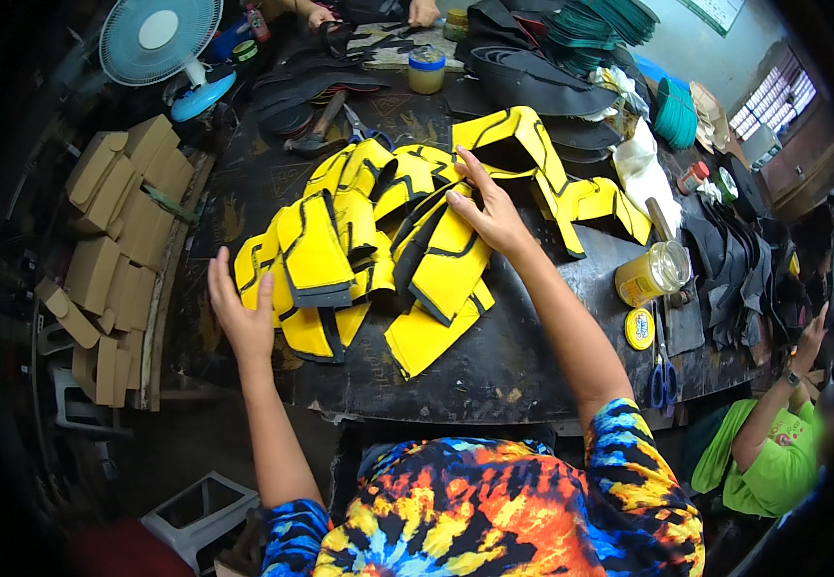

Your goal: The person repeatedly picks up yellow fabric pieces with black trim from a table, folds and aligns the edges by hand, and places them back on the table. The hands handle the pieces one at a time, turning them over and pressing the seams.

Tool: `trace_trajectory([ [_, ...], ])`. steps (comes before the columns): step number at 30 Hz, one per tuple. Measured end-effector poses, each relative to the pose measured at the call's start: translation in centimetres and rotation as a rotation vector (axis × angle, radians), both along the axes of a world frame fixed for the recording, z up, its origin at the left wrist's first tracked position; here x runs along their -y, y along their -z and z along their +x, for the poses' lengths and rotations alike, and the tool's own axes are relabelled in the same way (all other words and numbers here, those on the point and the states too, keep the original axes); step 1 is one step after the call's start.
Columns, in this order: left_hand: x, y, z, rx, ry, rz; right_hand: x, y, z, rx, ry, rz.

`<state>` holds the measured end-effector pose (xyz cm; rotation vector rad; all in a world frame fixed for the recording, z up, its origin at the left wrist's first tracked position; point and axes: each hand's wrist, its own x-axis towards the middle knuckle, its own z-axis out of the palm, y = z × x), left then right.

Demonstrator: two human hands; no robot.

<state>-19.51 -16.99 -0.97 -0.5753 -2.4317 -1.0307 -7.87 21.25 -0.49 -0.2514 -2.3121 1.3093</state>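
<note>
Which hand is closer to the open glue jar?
Right. The right hand rests on the yellow pieces in the middle of the table, a short way left of the jar. The left hand is at the pile's far left edge, much farther away.

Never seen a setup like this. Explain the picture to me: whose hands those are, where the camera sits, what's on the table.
There is no machine here. One wide fisheye camera on a person's head looks down, so straight edges bend near the rim. The two bare forearms rising from the bottom belong to that person. The left hand lies flat on the edge of a pile of yellow cut pieces with black trim. The right hand presses its fingers into the top of the pile; neither clearly grips anything. The dark worktable also holds an open glue jar, its yellow lid and blue-handled scissors. Another person in green works at right.
</note>
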Motion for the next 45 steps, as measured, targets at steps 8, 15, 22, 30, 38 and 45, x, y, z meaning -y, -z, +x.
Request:
trace_trajectory([
  [8, 2.2, 3.5, 0.4, 0.192, 0.112, 0.106, 3.8, 1.7, -2.5, -0.065, 0.004, -0.056],
  [15, 5.4, 4.3, -2.0, 0.116, 0.02, 0.078, 9.9, 1.7, -4.4, -0.089, -0.034, -0.013],
  [22, 5.8, 2.5, -0.9, 0.002, -0.074, 0.173, 5.9, -0.3, -0.5, -0.048, -0.02, 0.028],
  [30, -1.0, -3.9, 12.1, 0.305, 0.45, 0.127, 6.4, -0.8, 11.3, 0.276, -0.124, -0.146],
  [38, -7.3, -3.7, 15.5, 0.111, 0.681, -0.2, 10.3, -1.9, 12.8, 0.271, -0.08, -0.373],
  [45, -10.5, -1.6, 19.2, 0.634, 0.738, 0.206, 7.8, -4.9, 17.8, -0.072, -0.004, -0.575],
])
